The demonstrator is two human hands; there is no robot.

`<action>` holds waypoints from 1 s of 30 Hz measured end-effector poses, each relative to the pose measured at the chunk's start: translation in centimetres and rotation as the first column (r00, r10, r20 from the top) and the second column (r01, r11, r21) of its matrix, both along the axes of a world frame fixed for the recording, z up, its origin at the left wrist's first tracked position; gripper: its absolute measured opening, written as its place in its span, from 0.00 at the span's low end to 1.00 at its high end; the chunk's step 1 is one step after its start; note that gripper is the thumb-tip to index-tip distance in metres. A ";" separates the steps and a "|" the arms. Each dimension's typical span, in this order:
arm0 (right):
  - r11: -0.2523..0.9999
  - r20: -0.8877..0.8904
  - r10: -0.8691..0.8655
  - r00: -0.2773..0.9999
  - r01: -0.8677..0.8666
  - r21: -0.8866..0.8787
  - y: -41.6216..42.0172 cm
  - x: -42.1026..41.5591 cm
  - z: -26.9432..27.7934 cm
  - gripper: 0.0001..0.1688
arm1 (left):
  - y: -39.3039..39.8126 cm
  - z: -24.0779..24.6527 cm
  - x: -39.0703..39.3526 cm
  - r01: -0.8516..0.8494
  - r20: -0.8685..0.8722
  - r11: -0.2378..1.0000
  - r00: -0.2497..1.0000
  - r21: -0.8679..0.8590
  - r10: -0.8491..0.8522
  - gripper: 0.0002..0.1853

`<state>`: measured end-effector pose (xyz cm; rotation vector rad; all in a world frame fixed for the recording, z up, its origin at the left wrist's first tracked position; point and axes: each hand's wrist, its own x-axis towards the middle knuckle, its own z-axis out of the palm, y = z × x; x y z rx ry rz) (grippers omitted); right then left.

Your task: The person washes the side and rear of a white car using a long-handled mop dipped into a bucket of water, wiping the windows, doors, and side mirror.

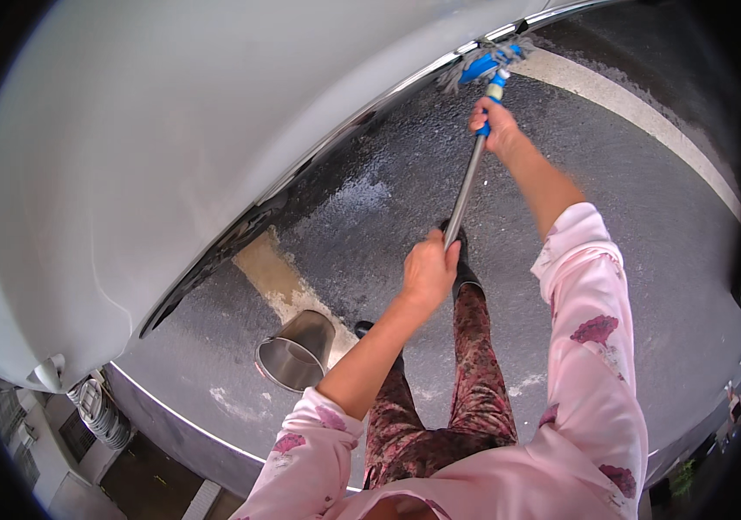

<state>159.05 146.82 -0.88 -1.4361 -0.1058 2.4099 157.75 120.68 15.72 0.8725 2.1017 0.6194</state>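
My right hand (493, 125) grips the blue collar near the head of a mop with a metal pole (468, 185). Lower down the same pole, my left hand (431, 270) is closed around it. The mop head (484, 66), blue with grey strands, lies against the lower edge of a white vehicle's body (169, 130), by its shiny trim. A metal bucket (296, 351) stands on the asphalt to the left of my legs. Its inside shows only in part, and I cannot tell what it holds.
Wet dark asphalt (357, 195) with painted lines (637, 104) lies beside the vehicle. One wheel (227, 250) shows under its side. My feet are in black boots, one of them close to the bucket. A kerb line (182, 426) runs behind, and several people appear small at the far right.
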 end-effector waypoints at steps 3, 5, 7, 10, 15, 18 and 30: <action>0.992 -0.098 0.066 0.993 -0.075 -0.097 -8.6 -3.2 -2.0 0.07 | -7.2 -0.5 -0.2 -0.077 -0.037 0.996 0.997 -0.054 0.075 0.11; 0.974 -0.119 0.110 0.987 -0.130 -0.183 -15.8 -6.3 -2.2 0.09 | -12.6 0.0 -0.4 -0.146 -0.053 0.981 0.989 -0.124 0.140 0.11; 0.952 -0.087 0.201 0.976 -0.215 -0.219 -22.9 -9.0 -2.0 0.09 | -17.6 0.7 -0.2 -0.216 -0.107 0.950 0.975 -0.224 0.196 0.11; 0.895 -0.264 0.184 0.947 -0.272 -0.353 -31.7 -11.7 -2.0 0.09 | -22.2 3.1 0.4 -0.289 -0.209 0.902 0.950 -0.320 0.231 0.12; 0.858 -0.301 0.298 0.906 -0.392 -0.331 -35.6 -12.8 -0.3 0.07 | -23.9 3.4 2.5 -0.336 -0.311 0.884 0.921 -0.324 0.236 0.12; 0.882 -0.239 0.335 0.911 -0.393 -0.259 -32.4 -10.4 0.2 0.07 | -20.8 3.5 4.4 -0.316 -0.274 0.886 0.934 -0.339 0.228 0.12; 0.999 -0.099 -0.054 0.994 0.054 -0.003 2.3 3.2 -2.1 0.08 | 3.2 -3.3 4.5 0.006 0.030 0.996 1.000 0.086 -0.009 0.14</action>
